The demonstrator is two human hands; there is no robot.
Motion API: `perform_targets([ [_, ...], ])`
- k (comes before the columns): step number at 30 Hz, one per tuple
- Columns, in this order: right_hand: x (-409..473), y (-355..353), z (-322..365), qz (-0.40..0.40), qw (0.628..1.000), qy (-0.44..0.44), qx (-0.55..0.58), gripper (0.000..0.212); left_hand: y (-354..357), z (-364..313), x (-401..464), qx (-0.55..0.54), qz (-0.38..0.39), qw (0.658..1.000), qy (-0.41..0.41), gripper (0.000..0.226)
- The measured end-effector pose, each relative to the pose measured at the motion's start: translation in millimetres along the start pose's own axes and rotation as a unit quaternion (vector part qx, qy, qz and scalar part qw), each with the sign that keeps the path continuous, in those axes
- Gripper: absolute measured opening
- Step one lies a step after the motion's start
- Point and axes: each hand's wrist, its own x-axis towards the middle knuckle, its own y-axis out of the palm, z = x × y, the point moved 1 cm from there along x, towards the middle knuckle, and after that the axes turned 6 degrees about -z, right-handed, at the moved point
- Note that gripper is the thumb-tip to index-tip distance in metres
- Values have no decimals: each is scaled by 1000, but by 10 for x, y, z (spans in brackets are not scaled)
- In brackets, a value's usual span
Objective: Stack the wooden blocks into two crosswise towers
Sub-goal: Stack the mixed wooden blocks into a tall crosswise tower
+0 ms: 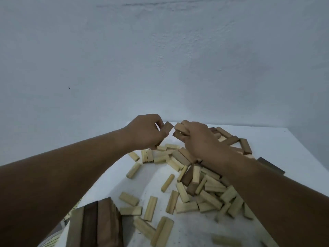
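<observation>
Both hands are raised above the far part of a white table [277,139]. My left hand [146,132] grips a brown wooden block [168,127] that sticks out past its fingers. My right hand [199,138] holds two blocks together, a pale one [180,128] over a darker one [178,135]. A heap of pale and brown loose blocks [204,186] covers the table under and right of my hands. A tower of brown blocks [96,227] stands at the near left, its top layer running toward me.
A plain grey wall [160,59] rises right behind the table. Scattered pale blocks [150,208] lie between the tower and the heap. One dark block [270,165] lies at the table's right edge. Brown blocks [231,139] cluster at the far right.
</observation>
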Motion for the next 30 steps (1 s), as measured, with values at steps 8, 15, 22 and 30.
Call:
perform_targets([
  [8, -1167, -541, 393, -33, 995, 77, 61, 9, 444, -562, -1159, -173, -113, 977, -44, 25],
  [15, -2264, -245, 550, -17, 985, 146, 92, 12, 1048, -264, -2140, -248, -170, 951, -69, 22],
  [22, -2735, -74, 538, -29, 991, 121, 45, 8, 1287, 30, -2572, -159, -183, 966, -83, 30],
  [30, -2667, -183, 360, -19, 989, 148, 13, 43, 1282, 103, -2590, -48, -211, 976, 4, 6],
])
